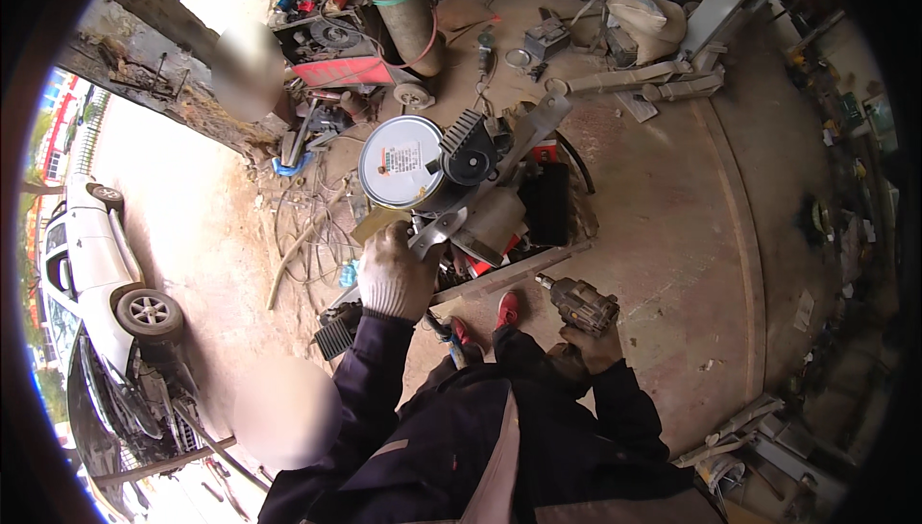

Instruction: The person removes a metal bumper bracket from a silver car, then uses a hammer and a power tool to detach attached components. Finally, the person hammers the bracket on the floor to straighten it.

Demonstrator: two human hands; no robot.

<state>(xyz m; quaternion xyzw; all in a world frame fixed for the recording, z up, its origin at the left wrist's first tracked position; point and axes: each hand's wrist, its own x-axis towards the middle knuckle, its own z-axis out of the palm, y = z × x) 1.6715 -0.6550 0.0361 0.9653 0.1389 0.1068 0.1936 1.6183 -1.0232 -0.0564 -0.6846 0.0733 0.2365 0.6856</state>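
Note:
My left hand (394, 276), in a pale work glove, is closed around the near end of a silver metal bracket (442, 228). Against its fingertips is a yellowish flat piece (377, 224). My bare right hand (597, 349) grips a worn impact wrench (579, 303), its socket end pointing left and away from me. Just beyond the left hand stands a round tin with a white lid (399, 161). A black finned part (469, 151) lies against the tin's right side.
A heap of parts includes a black box (548, 203) and a long metal bar (538, 127). Cables (305, 245) lie on the floor at left. Farther off are a red cart (351, 73), a post (401, 15) and a sack (645, 24). A partly dismantled white car (94, 265) stands left.

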